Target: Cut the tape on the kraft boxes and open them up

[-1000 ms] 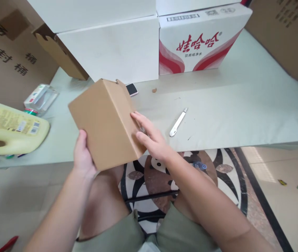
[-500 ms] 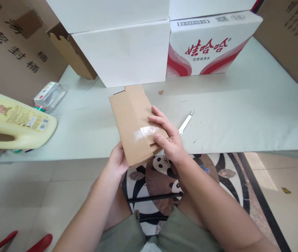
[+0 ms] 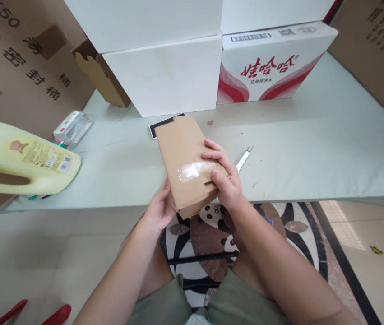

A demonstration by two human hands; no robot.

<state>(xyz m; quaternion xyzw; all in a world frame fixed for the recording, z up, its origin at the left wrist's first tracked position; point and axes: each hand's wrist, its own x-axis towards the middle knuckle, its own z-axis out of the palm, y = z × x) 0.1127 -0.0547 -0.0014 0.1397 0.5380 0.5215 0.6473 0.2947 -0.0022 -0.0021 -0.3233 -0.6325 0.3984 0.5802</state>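
Note:
Between both hands, near the table's front edge, is a small brown cardboard box [image 3: 185, 149], tilted, with clear shiny tape across its upper face. My left hand [image 3: 162, 205] grips its lower left side, the fingertips hidden behind it. My right hand [image 3: 226, 178] holds the right side, thumb and fingers lying over the top face near a slot in the cardboard. A slim knife-like tool with a white handle [image 3: 244, 159] lies on the table just beyond my right hand. Behind the box, partly covered, lies a flat dark object with a white rim [image 3: 158, 127].
White cartons [image 3: 164, 72] and a red-and-white carton [image 3: 273, 72] stand at the back. To the left are a yellow jug [image 3: 43, 155], a clear plastic container [image 3: 76, 128] and a large brown carton [image 3: 43, 40]. A cardboard scrap [image 3: 210, 122] lies on the green-grey tablecloth [image 3: 313, 153].
The view has shifted slightly. The box is turned a little in both hands, and more of the flat dark object shows behind it. Both hands keep their hold.

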